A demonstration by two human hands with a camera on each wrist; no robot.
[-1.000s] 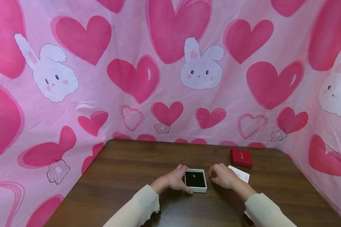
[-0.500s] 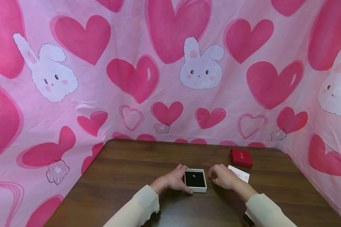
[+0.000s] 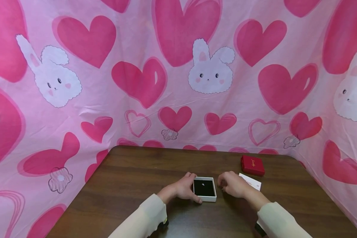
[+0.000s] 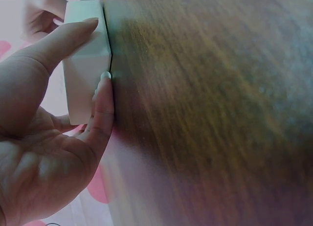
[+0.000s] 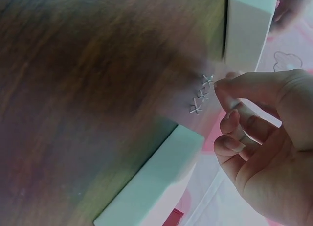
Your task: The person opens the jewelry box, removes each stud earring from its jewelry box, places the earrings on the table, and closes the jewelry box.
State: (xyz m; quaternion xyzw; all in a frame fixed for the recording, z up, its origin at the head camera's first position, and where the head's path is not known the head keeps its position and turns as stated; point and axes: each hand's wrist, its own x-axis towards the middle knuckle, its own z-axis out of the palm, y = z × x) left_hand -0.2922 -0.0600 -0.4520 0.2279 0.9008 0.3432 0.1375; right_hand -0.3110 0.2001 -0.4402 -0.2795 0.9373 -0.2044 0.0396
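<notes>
My left hand (image 3: 184,186) grips a small white jewelry box (image 3: 207,199), thumb at its front side and fingers round the back. The box has a black insert (image 3: 203,191) bearing one tiny silver piece (image 3: 203,184). To its right, my right hand (image 3: 232,184) is low over the table with curled fingers. In the right wrist view its thumb and index fingertip meet at a star-shaped silver stud (image 5: 208,79), which they appear to pinch. Beside it two similar studs, a middle one (image 5: 203,94) and a lower one (image 5: 196,107), lie on the tabletop.
A white box lid (image 3: 251,181) with reddish print lies just behind the right hand, partly hidden by it. Farther back on the right stands a red box (image 3: 253,165) with gold writing. The brown wooden table (image 3: 137,172) meets a pink heart-patterned cloth (image 3: 178,86).
My right hand has shifted very slightly left, and a small silver glint now shows under its fingers. The left hand and white box have stayed in place.
</notes>
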